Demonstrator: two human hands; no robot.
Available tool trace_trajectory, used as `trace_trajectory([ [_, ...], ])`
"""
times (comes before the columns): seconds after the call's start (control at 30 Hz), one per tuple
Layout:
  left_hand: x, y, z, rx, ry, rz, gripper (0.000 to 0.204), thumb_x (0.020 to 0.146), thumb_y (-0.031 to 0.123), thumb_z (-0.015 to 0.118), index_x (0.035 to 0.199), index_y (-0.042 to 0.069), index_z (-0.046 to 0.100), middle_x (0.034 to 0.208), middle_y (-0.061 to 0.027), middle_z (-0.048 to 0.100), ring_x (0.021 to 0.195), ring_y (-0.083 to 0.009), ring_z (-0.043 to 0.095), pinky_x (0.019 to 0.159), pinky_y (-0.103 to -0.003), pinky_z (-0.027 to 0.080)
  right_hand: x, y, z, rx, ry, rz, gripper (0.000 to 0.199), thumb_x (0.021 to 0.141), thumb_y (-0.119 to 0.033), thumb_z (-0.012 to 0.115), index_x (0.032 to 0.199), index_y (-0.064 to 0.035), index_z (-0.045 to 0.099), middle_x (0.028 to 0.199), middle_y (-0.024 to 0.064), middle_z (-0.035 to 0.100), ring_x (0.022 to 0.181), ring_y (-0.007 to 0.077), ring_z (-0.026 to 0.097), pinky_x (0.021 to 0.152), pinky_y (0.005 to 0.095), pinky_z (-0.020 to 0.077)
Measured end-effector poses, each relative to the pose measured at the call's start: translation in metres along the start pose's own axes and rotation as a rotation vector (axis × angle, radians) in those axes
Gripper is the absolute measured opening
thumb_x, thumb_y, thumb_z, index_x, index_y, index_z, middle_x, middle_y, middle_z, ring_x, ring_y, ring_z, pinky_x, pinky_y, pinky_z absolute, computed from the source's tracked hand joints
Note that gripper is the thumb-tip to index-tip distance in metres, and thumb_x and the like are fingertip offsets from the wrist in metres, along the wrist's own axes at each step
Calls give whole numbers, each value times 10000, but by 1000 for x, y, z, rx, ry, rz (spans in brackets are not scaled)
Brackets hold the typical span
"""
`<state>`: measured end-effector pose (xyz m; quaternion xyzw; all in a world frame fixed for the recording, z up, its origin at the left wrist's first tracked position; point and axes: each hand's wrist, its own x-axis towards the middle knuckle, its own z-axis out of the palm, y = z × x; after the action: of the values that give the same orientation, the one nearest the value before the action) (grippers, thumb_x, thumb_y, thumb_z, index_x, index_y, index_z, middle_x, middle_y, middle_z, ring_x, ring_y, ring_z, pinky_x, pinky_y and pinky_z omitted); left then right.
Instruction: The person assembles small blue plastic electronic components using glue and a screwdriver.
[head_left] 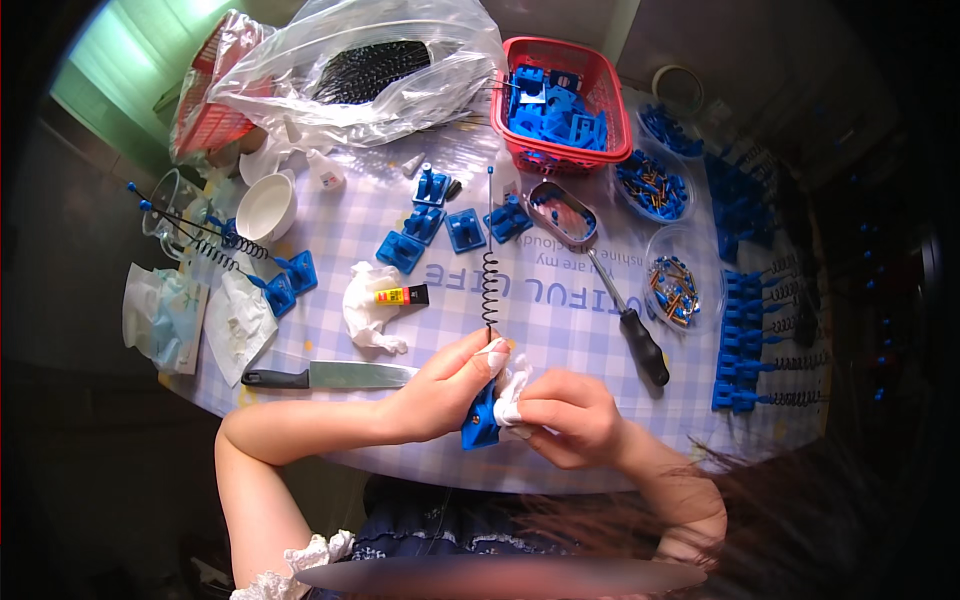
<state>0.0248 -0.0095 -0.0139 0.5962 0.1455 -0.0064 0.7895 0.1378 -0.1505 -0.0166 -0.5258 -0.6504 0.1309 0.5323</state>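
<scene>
Above the checked tablecloth (560,330), both hands' grips clasp a blue spring-topped part (482,420).

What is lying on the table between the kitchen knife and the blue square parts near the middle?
In the head view, a crumpled white tissue and a small yellow-and-black glue tube lie between the knife and the blue parts.

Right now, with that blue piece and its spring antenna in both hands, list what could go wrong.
1. The long black spring antenna stands upright from the blue plastic base held by the left hand; it may bend or whip toward the face.
2. The right hand presses a white tissue against the base; near the small glue tube, fingers might stick.
3. The kitchen knife lies just beside the left forearm, so a careless sweep could catch the blade.
</scene>
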Motion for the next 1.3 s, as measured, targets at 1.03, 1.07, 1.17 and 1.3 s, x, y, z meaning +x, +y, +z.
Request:
trace_trajectory([
  [1.03, -2, 4, 7, 356, 106, 268, 208, 886, 193, 387, 845, -4, 436, 662, -73, 455, 601, -121, 411, 556, -261, 369, -1, -13, 7, 177, 85, 437, 217, 608, -12, 628, 819, -27, 578, 799, 71, 547, 665, 158, 572, 592, 248, 479],
  [1.07, -1, 4, 7, 355, 106, 267, 208, 886, 193, 387, 845, -4, 436, 662, -73, 455, 601, -121, 411, 556, -261, 369, -1, -13, 7, 134, 86, 425, 209, 610, -14, 630, 812, -26, 578, 776, 68, 549, 645, 151, 574, 583, 239, 484],
  [1.17, 0, 4, 10, 428, 101, 263, 200, 882, 185, 394, 843, -7, 434, 658, -91, 459, 592, -140, 419, 554, -270, 370, -3, -14, 8, 120, 91, 435, 191, 625, -5, 620, 809, -17, 573, 751, 66, 550, 646, 134, 572, 582, 230, 489],
  [1.3, -2, 6, 13, 421, 93, 225, 199, 885, 184, 383, 834, -3, 427, 653, -87, 452, 591, -140, 411, 550, -270, 364, -4, -11, 12, 225, 159, 567, 181, 631, 6, 612, 806, -9, 567, 755, 67, 551, 641, 130, 569, 570, 230, 491],
])
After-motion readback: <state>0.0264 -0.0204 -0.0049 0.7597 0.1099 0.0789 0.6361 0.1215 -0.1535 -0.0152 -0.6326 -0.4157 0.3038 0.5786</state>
